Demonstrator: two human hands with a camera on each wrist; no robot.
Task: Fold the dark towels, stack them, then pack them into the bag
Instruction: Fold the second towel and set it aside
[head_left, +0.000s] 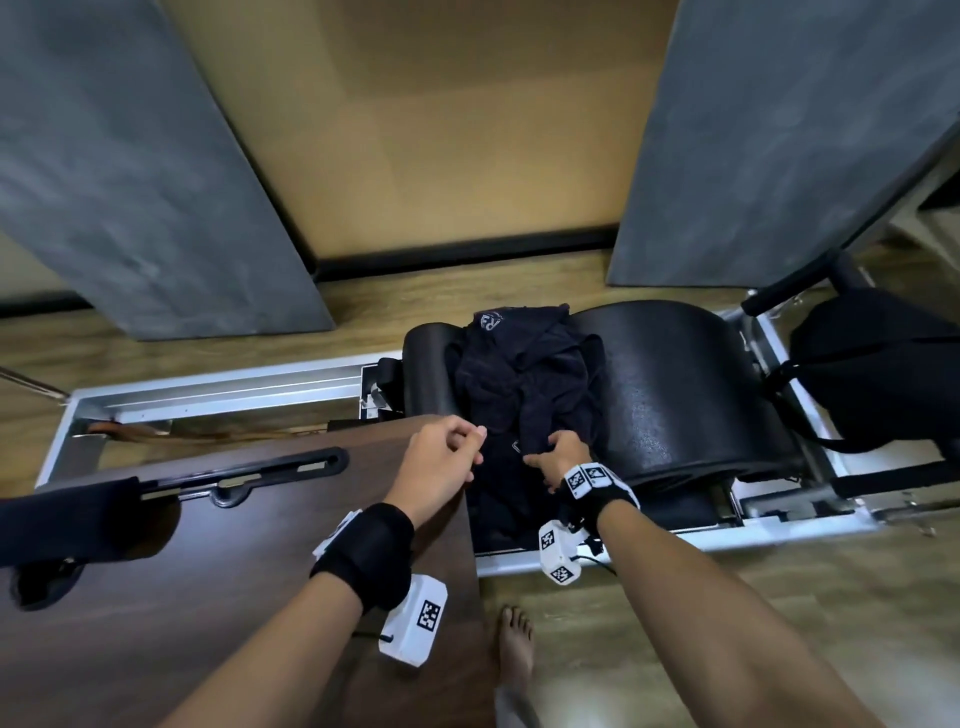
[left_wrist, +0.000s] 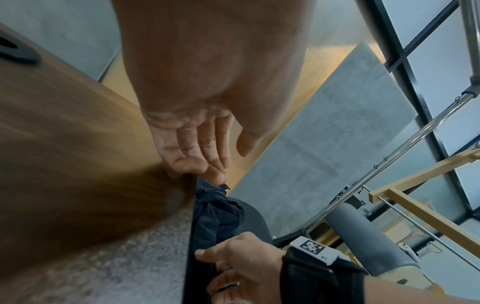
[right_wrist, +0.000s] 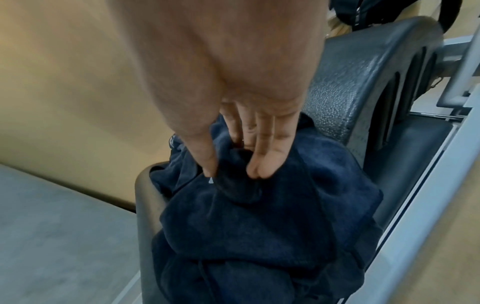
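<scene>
A crumpled heap of dark navy towels (head_left: 524, 374) lies over a black curved barrel (head_left: 675, 395). My right hand (head_left: 550, 457) pinches a fold at the near edge of the heap; the right wrist view shows thumb and fingers of this hand (right_wrist: 231, 174) closed on the navy cloth (right_wrist: 259, 226). My left hand (head_left: 467, 441) hovers just left of the heap with loosely bent fingers and holds nothing. In the left wrist view its fingertips (left_wrist: 218, 176) are at a towel corner (left_wrist: 215, 218). A black bag (head_left: 872, 364) sits at the right end of the frame.
A dark brown wooden box (head_left: 208, 571) stands under my left forearm, left of the towels. The barrel rests on a metal-framed exercise bed (head_left: 208, 389). Grey wall panels (head_left: 130, 182) stand behind it. My bare foot (head_left: 517, 644) is on the wooden floor.
</scene>
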